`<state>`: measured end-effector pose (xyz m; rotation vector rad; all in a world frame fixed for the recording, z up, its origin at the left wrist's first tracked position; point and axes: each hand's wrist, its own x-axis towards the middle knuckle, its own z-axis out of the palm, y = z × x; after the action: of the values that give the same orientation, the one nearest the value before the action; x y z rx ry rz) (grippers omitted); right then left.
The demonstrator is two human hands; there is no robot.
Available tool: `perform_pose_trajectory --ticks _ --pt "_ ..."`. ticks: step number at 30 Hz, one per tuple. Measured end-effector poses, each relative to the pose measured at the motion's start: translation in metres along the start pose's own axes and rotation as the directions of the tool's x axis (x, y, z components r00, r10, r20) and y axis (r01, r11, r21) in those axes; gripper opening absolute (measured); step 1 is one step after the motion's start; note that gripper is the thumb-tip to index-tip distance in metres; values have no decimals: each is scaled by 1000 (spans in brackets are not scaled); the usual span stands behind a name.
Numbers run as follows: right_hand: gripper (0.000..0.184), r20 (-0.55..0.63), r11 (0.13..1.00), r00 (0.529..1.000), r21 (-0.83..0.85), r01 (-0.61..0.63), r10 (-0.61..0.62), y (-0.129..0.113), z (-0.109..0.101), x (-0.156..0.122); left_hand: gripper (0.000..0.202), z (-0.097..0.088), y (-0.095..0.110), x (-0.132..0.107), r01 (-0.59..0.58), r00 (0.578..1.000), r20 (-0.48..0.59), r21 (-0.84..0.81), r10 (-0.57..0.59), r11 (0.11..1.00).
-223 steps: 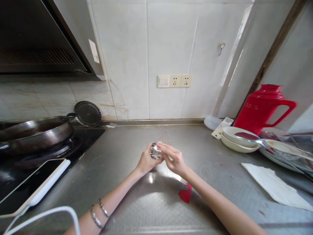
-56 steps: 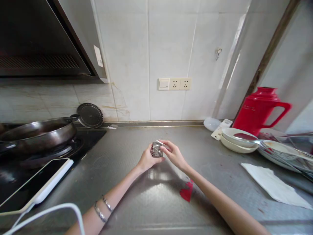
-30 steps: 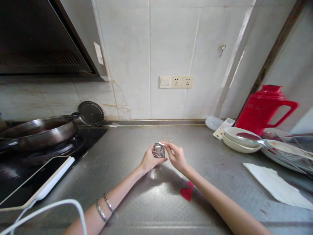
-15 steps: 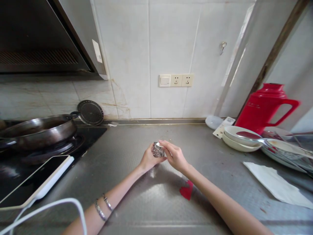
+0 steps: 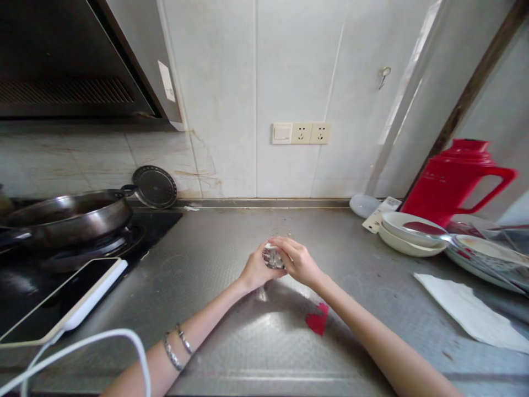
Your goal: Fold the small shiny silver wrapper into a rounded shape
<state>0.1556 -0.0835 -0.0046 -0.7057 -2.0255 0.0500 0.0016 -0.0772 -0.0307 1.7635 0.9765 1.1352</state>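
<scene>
Looking down on the steel counter [image 5: 215, 259], which is taking up most of the frame. The range hood [image 5: 61, 55] is hanging top left, with the wok [image 5: 66, 218] sitting on the black hob [image 5: 157, 223] below it. A tablet [image 5: 61, 300] is lying at the hob's near edge, and a white cable [image 5: 103, 344] is looping off towards me. The red jug [image 5: 450, 179] is standing far right, the stacked plates [image 5: 407, 242] are sitting just in front of it, and a white paper sheet [image 5: 463, 317] is lying flat nearer the edge. Both hands are meeting over the middle of the counter, well apart from all of that. The left hand [image 5: 258, 270] is curling in from the left, cupping the small silvery piece [image 5: 273, 257] with thumb and fingers. The right hand [image 5: 300, 262] is closing over its top and right side, fingers bent and touching the left hand's. Both are gripping the piece, neither is spread open, and it is being held between them over the counter. I can't tell if it's foil or glass. A red scrap [image 5: 317, 320] is lying on the counter under the right forearm, untouched. I'm reading this as the fingertip-work stage, with the piece being pressed or turned between both hands. Any further handling is calling for one hand anchoring and the other working finely, since the fingers are hiding most of it.
</scene>
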Motion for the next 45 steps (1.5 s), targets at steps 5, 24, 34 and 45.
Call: perform_pose_trajectory --ticks 5,24,34,45 --pt "26 -56 974 973 45 -222 224 3 1 1 74 2 4 -3 12 1000 3 13 -12 1000" --pt "26 -13 986 988 -70 151 -153 -15 9 -4 49 7 -1 -2 -38 994 -94 121 49 992" --pt "23 -107 998 993 -43 -43 39 -8 7 -2 59 9 8 -3 78 990 -122 76 -69 994" --pt "28 -150 999 988 19 -28 30 1 -1 0 57 3 15 -2 33 995 -81 -208 -51 978"
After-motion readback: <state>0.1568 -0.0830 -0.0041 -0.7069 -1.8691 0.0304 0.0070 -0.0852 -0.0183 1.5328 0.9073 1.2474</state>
